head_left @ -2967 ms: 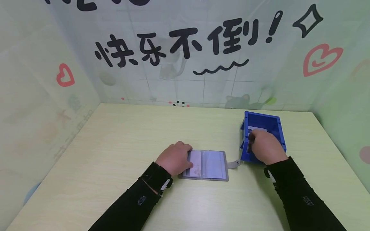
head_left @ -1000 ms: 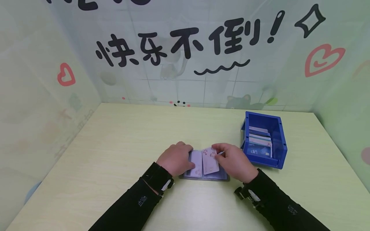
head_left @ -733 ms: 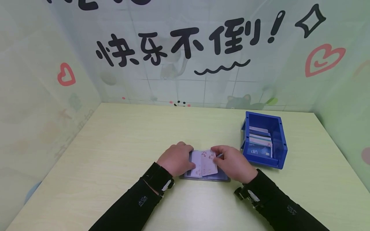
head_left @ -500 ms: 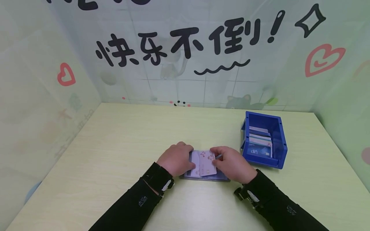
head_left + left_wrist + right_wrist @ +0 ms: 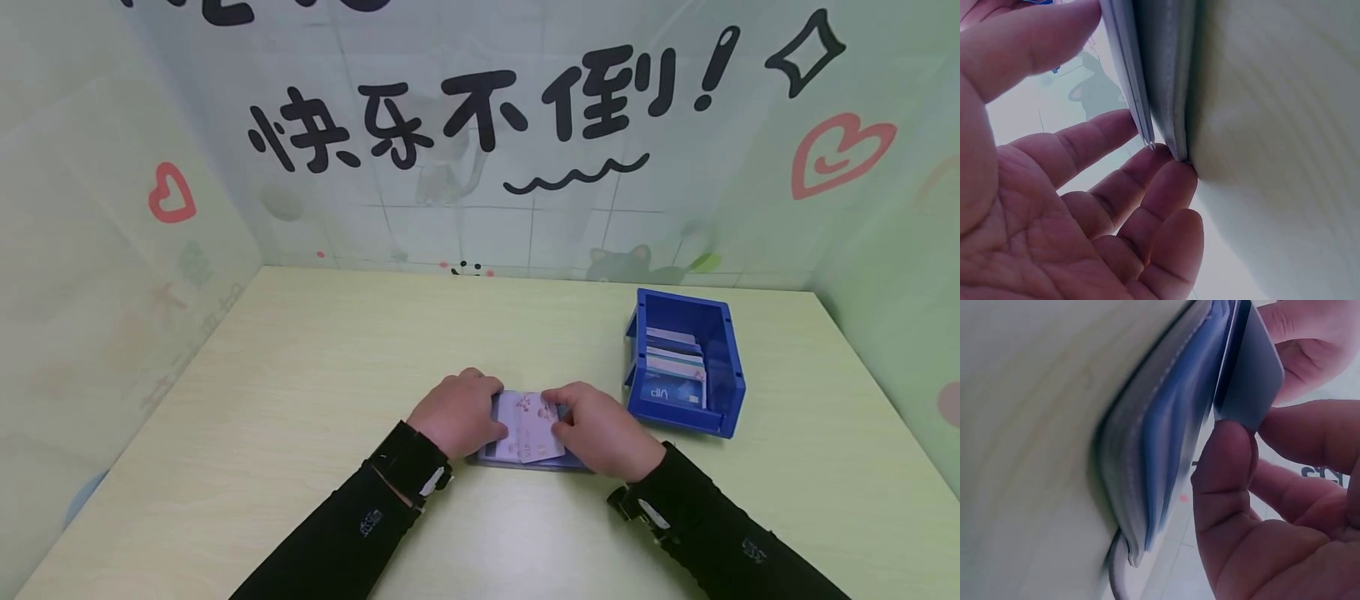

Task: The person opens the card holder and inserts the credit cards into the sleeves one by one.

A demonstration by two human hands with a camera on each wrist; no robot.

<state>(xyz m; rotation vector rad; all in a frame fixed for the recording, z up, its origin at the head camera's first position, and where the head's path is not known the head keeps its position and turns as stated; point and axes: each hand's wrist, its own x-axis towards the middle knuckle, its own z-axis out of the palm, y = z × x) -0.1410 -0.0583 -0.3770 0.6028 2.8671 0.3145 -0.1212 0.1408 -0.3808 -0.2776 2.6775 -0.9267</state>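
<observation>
An open card holder [image 5: 487, 461] with clear plastic pages lies on the table in the head view. My left hand [image 5: 459, 414] grips its left edge, the thumb over the page; in the left wrist view the fingers of that hand [image 5: 1054, 200] curl at the edge of the grey cover [image 5: 1163, 69]. A pale card with a flower print [image 5: 538, 433] lies over the right-hand page, pinched at its right side by my right hand [image 5: 603, 432]. The right wrist view shows the card's dark-striped back [image 5: 1254, 384] tilted off the pages [image 5: 1163, 444], between thumb and fingers.
A blue plastic bin [image 5: 726, 375] stands to the right, holding several cards [image 5: 675, 389], the front one marked VIP. The pale wooden table [image 5: 337, 350] is bounded by printed cloth walls at the back and both sides.
My right hand has come from the blue bin to the holder with the card. Lately the card has shifted slightly left and down over the page. The left hand has stayed in place.
</observation>
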